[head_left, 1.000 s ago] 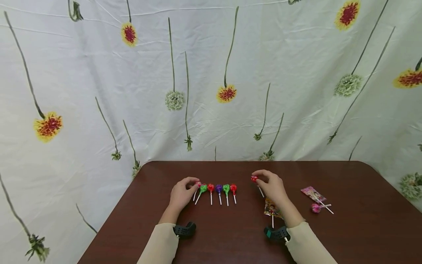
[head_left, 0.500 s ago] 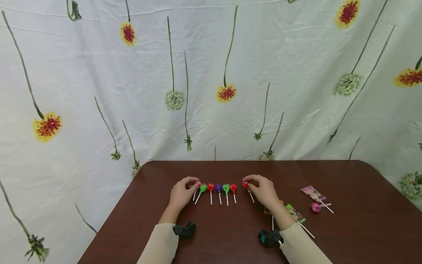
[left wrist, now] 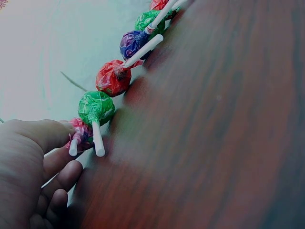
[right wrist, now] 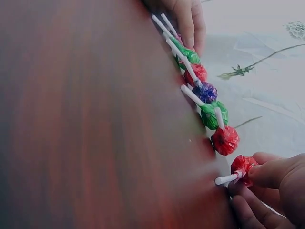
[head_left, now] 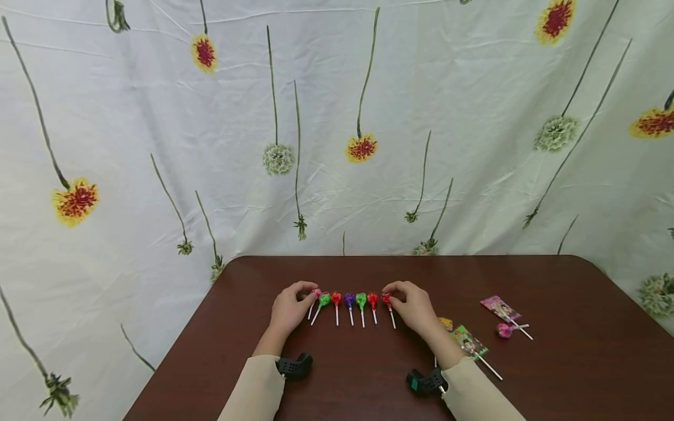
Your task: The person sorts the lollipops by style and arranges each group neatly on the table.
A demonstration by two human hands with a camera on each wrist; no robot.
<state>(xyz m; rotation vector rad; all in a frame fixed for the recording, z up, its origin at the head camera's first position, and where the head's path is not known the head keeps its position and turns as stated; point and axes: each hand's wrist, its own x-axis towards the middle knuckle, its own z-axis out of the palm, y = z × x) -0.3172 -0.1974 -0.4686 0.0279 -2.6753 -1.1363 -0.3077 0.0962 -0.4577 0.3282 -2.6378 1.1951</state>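
Lollipops lie in a row across the table, sticks toward me. At the row's left end my left hand (head_left: 288,309) pinches a pink lollipop (left wrist: 80,133) by its wrapped head, close beside a green lollipop (left wrist: 96,109). Along the row come a red lollipop (head_left: 336,299), a purple lollipop (head_left: 350,300), a second green lollipop (head_left: 360,300) and another red lollipop (right wrist: 225,140). My right hand (head_left: 416,307) holds one more red lollipop (right wrist: 243,168) between thumb and fingers at the right end, a small gap from its neighbour.
Right of my right forearm lie a green flat-wrapped lollipop (head_left: 470,341) and a yellow-orange wrapper (head_left: 446,323), partly hidden by the arm. Farther right are a pink flat-wrapped lollipop (head_left: 499,308) and a round pink lollipop (head_left: 504,331). A flowered cloth (head_left: 326,193) hangs behind the table (head_left: 358,374).
My right hand has moved left with the red lollipop, up to the row's right end. The green flat-wrapped lollipop has come into view behind the forearm. My left hand stays put.
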